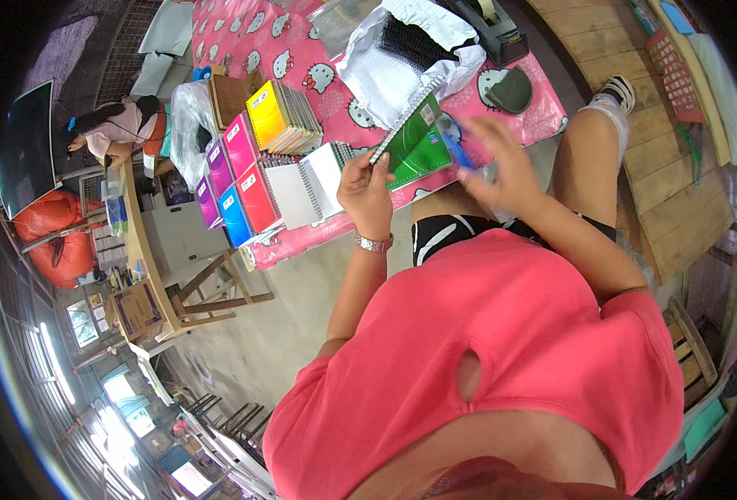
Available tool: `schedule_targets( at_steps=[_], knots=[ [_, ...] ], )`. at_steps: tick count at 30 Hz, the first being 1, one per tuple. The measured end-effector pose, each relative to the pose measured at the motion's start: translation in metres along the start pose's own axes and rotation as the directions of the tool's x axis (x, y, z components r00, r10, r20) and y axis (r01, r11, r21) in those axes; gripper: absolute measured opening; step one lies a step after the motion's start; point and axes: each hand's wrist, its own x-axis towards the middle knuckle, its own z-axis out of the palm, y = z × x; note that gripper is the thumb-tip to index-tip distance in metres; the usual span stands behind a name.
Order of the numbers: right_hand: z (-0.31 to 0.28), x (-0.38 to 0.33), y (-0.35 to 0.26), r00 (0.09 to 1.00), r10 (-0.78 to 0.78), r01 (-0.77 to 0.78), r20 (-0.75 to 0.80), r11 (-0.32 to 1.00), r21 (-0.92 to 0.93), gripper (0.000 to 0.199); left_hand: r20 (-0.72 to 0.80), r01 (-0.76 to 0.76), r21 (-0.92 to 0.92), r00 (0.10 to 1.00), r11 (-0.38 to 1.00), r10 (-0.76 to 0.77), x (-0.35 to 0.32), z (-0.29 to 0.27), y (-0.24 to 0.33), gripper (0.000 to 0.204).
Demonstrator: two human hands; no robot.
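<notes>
My left hand (367, 190), with a metal watch on its wrist, is closed on the lower end of a green spiral notebook (423, 150). The notebook's wire coil runs up and to the right from my fingers. To the right of the cover, my right hand (502, 173) is smeared by motion, with a slim blue object (458, 148) at its fingers. What kind of thing that is cannot be made out. Just left of my left hand lies an opened spiral notebook (295, 196) with white pages. Beside it stand stacks of notebooks: red (258, 198), blue (233, 215), pink (240, 143) and yellow (270, 108).
A pink patterned cloth covers the table (335, 79). Black wire coils (418, 43) sit in white wrapping beyond the notebook, near a tape dispenser (498, 33) and a dark green pad (510, 90). At the far left, another person (122, 129) is by a wooden table.
</notes>
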Motion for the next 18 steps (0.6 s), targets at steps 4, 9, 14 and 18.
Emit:
schedule_targets(
  at_steps=[4, 9, 14, 18],
  knots=[
    [0.004, 0.008, -0.029, 0.945, -0.250, 0.251, 0.211, 0.968, 0.026, 0.070, 0.019, -0.087, 0.052, 0.996, 0.995, 0.086, 0.002, 0.011, 0.010, 0.016],
    [0.008, 0.014, -0.030, 0.930, -0.285, 0.284, 0.233, 0.958, 0.037, 0.063, 0.007, -0.151, 0.161, 0.988, 0.975, 0.152, 0.003, 0.004, 0.015, 0.022],
    [0.012, 0.025, -0.044, 0.526, 0.083, -0.844, 0.846, 0.177, 0.507, 0.054, 0.193, -0.565, 0.570, 0.798, 0.597, 0.571, 0.004, -0.016, 0.032, 0.028],
    [0.021, 0.035, -0.054, 0.779, -0.093, -0.069, 0.621, 0.971, 0.231, 0.052, 0.240, -0.556, 0.621, 0.805, 0.552, 0.542, 0.013, -0.036, 0.063, 0.019]
  ],
)
